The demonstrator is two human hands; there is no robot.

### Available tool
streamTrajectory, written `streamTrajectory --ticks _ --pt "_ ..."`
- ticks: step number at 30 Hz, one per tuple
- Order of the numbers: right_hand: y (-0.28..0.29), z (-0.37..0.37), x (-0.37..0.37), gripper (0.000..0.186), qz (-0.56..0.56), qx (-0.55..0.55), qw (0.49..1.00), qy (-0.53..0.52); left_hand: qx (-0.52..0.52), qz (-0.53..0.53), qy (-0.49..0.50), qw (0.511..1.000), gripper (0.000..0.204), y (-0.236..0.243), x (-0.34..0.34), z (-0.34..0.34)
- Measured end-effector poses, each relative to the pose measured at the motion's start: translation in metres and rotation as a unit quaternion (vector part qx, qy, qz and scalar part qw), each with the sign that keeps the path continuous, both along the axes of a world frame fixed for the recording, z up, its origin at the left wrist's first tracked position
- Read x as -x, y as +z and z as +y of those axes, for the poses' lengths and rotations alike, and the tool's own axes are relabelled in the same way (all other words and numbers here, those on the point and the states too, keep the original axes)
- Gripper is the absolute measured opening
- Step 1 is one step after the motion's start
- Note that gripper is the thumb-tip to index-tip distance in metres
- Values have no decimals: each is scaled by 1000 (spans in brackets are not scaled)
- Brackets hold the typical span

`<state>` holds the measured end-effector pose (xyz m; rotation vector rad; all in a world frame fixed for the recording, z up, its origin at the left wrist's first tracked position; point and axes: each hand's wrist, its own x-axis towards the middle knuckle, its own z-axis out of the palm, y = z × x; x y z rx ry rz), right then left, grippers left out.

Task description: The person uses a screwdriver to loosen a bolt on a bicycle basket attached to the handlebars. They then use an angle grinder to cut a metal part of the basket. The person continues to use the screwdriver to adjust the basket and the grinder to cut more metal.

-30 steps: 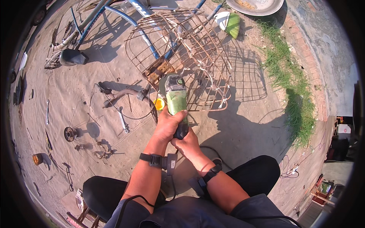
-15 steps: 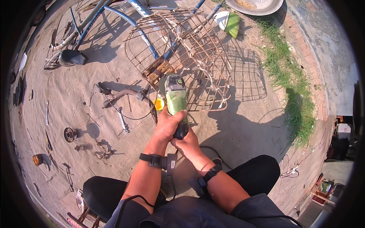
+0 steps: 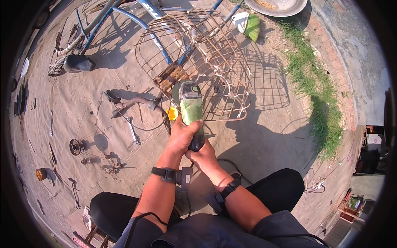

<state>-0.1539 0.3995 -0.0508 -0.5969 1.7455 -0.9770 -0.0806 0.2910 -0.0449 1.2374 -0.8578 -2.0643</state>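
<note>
An angle grinder (image 3: pixel 191 105) with a green, worn body is held out in front of me in both hands. My left hand (image 3: pixel 182 136) wraps round its middle, thumb over the top. Behind it, my right hand (image 3: pixel 204 156) grips the black rear end. The grinder's disc (image 3: pixel 176 91) is at the near edge of a rusty wire basket (image 3: pixel 215 62), beside its rusted metal bracket (image 3: pixel 171 77); whether disc and metal touch I cannot tell. A yellow cup-like piece (image 3: pixel 172 113) lies just left of the grinder.
Blue bicycle frame tubes (image 3: pixel 159 43) lie beyond the basket. Handlebars (image 3: pixel 138 101), a wrench (image 3: pixel 133 131), a wheel hub (image 3: pixel 76 146) and a black saddle (image 3: pixel 78 63) are on the ground to the left. At far right are a broom head (image 3: pixel 250 25), a metal basin (image 3: pixel 279 7) and grass (image 3: pixel 308 74).
The wire basket has shifted very slightly to the left. Both hands and the grinder stay in nearly the same place.
</note>
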Motion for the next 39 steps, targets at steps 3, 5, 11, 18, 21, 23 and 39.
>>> streamTrajectory --ticks 3,5,11,18,21,23,39 --pt "5 -2 0 43 2 2 1000 3 2 0 1 1000 49 -3 0 0" --pt "4 -2 1 46 0 -7 1000 1 3 3 0 1000 49 -3 1 0" --pt "-1 0 1 55 -9 -15 1000 -3 6 1 3 1000 49 -3 1 0" --pt "-7 1 2 56 -18 -7 1000 -5 8 3 2 1000 49 -5 1 0" --pt "-8 1 1 55 -23 -1 1000 -9 10 1 2 1000 49 -4 1 -1" --pt "-4 0 1 54 -26 -3 1000 -9 9 1 2 1000 50 -4 2 -1" --pt "-9 0 0 48 -47 5 999 -25 10 0 -8 1000 51 -3 2 -2"
